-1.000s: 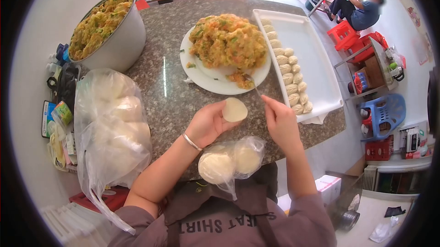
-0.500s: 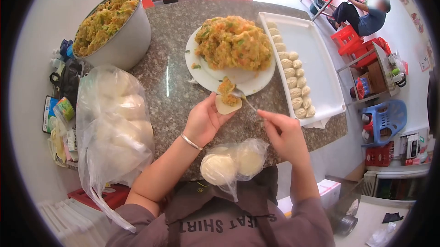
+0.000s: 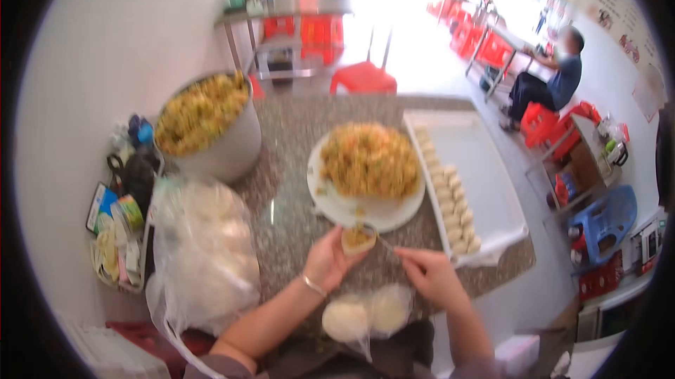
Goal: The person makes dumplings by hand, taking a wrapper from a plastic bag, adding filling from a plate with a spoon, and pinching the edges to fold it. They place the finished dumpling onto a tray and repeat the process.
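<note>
My left hand (image 3: 328, 261), with a bangle at the wrist, is closed around a round dough wrapper (image 3: 357, 245) that cups some filling. In my right hand (image 3: 430, 275) is a thin metal spoon (image 3: 384, 242), pinched by its handle, its bowl end at the wrapper. Just beyond stands a white plate (image 3: 318, 196) heaped with orange-green filling (image 3: 371, 161). Pleated dumplings (image 3: 457, 210) lie in rows along the left side of a white tray (image 3: 508, 237). Pale wrappers (image 3: 347, 317) in clear plastic rest between my forearms. The picture is slightly blurred.
A large metal pot (image 3: 235, 143) of filling stands at the back left. Before it sits a big plastic bag (image 3: 204, 245) of pale dough. Small goods crowd a basket (image 3: 148, 266) at far left. Beyond are red stools (image 3: 363, 78) and a seated person (image 3: 562, 76).
The view has tilted up, so everything sits lower in it. The filling now lies lower inside the wrapper, whose edges are cupped higher. Both hands keep their hold.
</note>
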A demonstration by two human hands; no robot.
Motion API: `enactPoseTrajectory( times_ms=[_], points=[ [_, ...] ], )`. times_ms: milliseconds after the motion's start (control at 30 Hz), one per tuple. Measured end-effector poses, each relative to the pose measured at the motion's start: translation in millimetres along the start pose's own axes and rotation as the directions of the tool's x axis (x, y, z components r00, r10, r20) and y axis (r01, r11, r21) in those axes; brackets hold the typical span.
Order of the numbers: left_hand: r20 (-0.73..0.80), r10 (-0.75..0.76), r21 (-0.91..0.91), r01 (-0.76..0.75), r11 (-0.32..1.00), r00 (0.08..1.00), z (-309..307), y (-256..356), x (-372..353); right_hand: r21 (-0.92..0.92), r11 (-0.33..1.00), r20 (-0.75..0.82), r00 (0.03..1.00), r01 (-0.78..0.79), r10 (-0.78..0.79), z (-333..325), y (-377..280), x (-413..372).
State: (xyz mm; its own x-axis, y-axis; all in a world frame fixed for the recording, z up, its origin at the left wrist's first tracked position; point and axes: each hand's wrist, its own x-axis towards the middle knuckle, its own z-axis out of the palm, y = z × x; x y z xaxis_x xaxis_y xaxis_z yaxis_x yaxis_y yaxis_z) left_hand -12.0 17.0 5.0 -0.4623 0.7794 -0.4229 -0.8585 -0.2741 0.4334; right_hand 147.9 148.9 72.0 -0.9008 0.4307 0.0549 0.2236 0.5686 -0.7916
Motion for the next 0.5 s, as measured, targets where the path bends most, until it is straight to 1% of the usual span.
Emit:
enactPoseTrajectory(
  times_ms=[33, 67, 100, 167, 200, 267, 300, 367, 400, 467, 500],
  points=[
    [0.002, -0.024, -0.011, 0.024, 1.0, 1.0, 1, 0, 0, -0.005, 1.0, -0.015, 1.0, 0.015, -0.015, 1, 3, 0],
    [-0.019, -0.059, -0.007, 0.059, 0.998, 0.998, 2, 0, -1, -0.004, 1.0, 0.03, 0.999, -0.016, 0.016, 1, 4, -2],
    [-0.015, -0.057, 0.014, 0.057, 0.998, 0.998, 2, -1, -1, 0.027, 1.0, 0.06, 0.998, 0.005, -0.006, 2, 7, -5],
    [0.019, -0.078, 0.031, 0.077, 0.997, 0.997, 5, 2, -3, -0.001, 0.998, 0.106, 0.993, -0.057, 0.057, -5, 1, -7],
    [0.028, -0.068, 0.038, 0.067, 0.997, 0.997, 7, 5, -4, -0.002, 0.999, 0.097, 0.994, -0.044, 0.044, -6, 0, -8],
    [0.081, -0.096, 0.079, 0.089, 0.993, 0.992, 8, 10, -8, 0.049, 0.998, 0.054, 0.997, 0.05, -0.053, -6, 0, -10],
    [0.082, -0.095, 0.083, 0.088, 0.993, 0.992, 10, 11, -8, 0.051, 0.997, 0.051, 0.997, 0.052, -0.055, -4, 2, -8],
    [0.096, -0.038, 0.164, 0.022, 0.986, 0.995, 14, 12, -9, -0.046, 0.989, 0.042, 0.99, 0.14, -0.138, 1, 8, -5],
    [0.095, -0.038, 0.166, 0.021, 0.986, 0.995, 13, 13, -9, -0.044, 0.989, 0.041, 0.989, 0.141, -0.139, 2, 9, -5],
    [0.143, 0.033, 0.148, -0.054, 0.988, 0.989, 10, 15, -7, 0.02, 0.992, 0.014, 0.992, 0.124, -0.124, 3, 8, -3],
    [0.139, 0.032, 0.146, -0.052, 0.988, 0.99, 9, 16, -7, 0.021, 0.992, 0.017, 0.992, 0.122, -0.122, 4, 7, -2]
  ],
)
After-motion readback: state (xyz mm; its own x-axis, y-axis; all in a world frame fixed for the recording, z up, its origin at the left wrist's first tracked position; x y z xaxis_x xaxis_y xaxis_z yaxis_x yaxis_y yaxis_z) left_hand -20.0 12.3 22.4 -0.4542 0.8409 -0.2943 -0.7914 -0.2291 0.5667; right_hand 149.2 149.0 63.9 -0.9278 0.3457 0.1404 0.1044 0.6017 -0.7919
